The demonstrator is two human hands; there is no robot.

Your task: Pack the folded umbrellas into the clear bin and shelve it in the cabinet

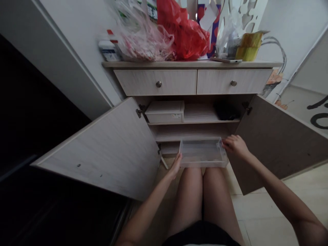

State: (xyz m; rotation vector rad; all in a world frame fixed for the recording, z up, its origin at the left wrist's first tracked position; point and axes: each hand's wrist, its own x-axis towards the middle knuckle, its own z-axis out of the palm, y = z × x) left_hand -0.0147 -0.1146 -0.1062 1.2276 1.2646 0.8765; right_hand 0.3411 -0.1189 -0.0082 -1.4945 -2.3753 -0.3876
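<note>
Closest to the camera are the dark shorts (202, 235) and bare thighs (192, 201) of the person, knees together and pointing at the cabinet. Just beyond, at the knees, is a clear plastic box (202, 164), its open side facing up; whether it rests on the knees or is held above them, I cannot tell. Both hands hold it: the left hand (176, 164) lies against the left end with fingers fairly straight, while the right hand (234, 143), fingers curled, grips near the far right corner, so it sits farther forward than the left. The box lies between the hands, long axis running left to right, parallel to the shelf edges and square to the thighs.

Its far rim sits just in front of the middle shelf (192, 131). The left door (112, 147) and right door (279, 147) stand swung wide, leaving the cabinet mouth open broader than the box; the right forearm passes in front of the right door. On the upper shelf (200, 116), a white lidded box (165, 118) occupies the left and a dark bundle (227, 111) the right. Above come two knobbed drawers, then the counter (153, 65) with a red plastic bag (184, 37).
</note>
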